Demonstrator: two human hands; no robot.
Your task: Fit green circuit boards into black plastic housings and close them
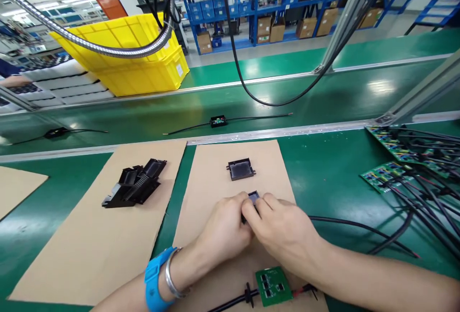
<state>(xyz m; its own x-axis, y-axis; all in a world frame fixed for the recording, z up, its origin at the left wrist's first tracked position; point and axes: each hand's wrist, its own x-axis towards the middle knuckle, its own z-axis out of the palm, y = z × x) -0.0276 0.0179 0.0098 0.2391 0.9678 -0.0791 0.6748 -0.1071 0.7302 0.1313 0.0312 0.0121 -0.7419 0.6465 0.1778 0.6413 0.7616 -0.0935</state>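
Both hands (pixel 227 225) (pixel 287 228) on black case (pixel 253 196), illegible label (pixel 179 70) on yellow crate (pixel 140 76)

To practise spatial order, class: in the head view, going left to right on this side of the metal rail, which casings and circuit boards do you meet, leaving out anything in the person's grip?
Pile of black casings → lone black casing → single green circuit board → heap of cabled circuit boards.

A case (pixel 241 169) is set on cardboard (pixel 201 182), right of piled cases (pixel 138 185) and left of heaped circuit boards (pixel 384 176).
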